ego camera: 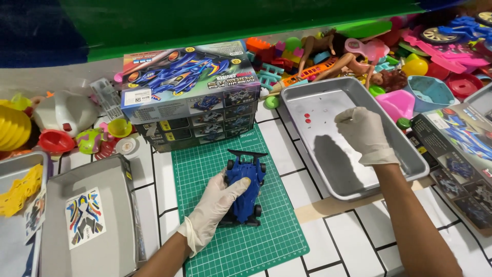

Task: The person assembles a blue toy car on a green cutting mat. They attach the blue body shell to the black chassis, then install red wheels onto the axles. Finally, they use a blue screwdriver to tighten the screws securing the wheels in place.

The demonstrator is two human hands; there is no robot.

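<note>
A blue toy race car [245, 185] lies on a green cutting mat [266, 231] in the middle of the white tiled surface. My left hand [215, 208], in a white glove, rests on the car's left side and grips it. My right hand [365, 134], also gloved, reaches into a metal tray [328, 169] at the right, fingers curled down over the tray floor near its far part. Whether the fingers pinch anything is hidden. A few small red parts [307, 118] lie on the tray floor left of that hand.
A stack of toy car kit boxes [192, 95] stands behind the mat. A grey box lid with a sticker sheet [84, 218] lies at the left, another kit box [461, 159] at the right. Heaps of plastic toys [389, 51] fill the back edge.
</note>
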